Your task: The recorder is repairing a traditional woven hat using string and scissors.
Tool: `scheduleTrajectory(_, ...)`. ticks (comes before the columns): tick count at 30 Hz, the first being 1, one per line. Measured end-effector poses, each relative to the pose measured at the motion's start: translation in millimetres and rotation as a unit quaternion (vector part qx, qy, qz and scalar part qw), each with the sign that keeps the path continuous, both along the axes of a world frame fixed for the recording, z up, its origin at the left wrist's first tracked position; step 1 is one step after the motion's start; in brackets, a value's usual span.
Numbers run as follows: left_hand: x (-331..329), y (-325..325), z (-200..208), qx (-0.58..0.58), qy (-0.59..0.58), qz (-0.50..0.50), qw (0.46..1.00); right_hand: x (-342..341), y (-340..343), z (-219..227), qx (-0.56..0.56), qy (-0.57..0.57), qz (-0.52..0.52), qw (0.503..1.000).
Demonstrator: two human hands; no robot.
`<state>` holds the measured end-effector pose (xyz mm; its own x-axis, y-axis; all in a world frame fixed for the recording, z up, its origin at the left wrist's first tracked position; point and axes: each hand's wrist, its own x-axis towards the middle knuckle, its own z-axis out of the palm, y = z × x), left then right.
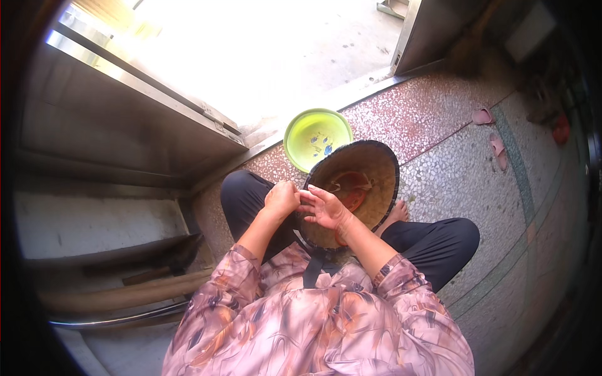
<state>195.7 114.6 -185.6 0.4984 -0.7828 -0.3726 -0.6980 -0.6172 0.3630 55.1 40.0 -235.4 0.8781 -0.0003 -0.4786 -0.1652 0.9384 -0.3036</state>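
One woven hat (367,172) lies upside down in the lap, and the two hands meet at its near rim: the left hand (281,198) is curled shut, but on what I cannot tell, and the right hand (326,208) rests half open on the rim. One green bowl (316,136) sits just behind the hat on the speckled stone floor (439,182) by a sunny doorway. Two pink slippers (490,131) lie well apart to the right.

My left hand (281,198) and right hand (326,208) on woven straw hat (370,172), rough, matt, dark rim. Green bowl (302,135) smooth shiny plastic. Floor (439,156) speckled stone, smooth. Door frame (144,81) shiny metal. My blouse (313,326) soft patterned cloth. Pink slippers (491,131) look like plastic.
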Motion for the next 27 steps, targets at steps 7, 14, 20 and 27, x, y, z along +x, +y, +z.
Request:
scheduleTrajectory(7,1,2,-16,0.005,0.018,0.020,1.000,-6,2,-5,-0.001,-0.021,0.002,1.000)
scheduleTrajectory(14,6,0,-27,-0.014,-0.006,0.025,1.000,-8,-1,-8,-0.035,0.027,-0.030,0.999)
scheduleTrajectory(20,11,1,-34,-0.019,-0.023,0.005,1.000,-10,-2,-8,-0.057,0.043,-0.050,0.996)
scheduleTrajectory(27,9,2,-16,-0.045,0.103,0.058,0.992,-8,0,1,0.002,0.002,-0.042,0.999)
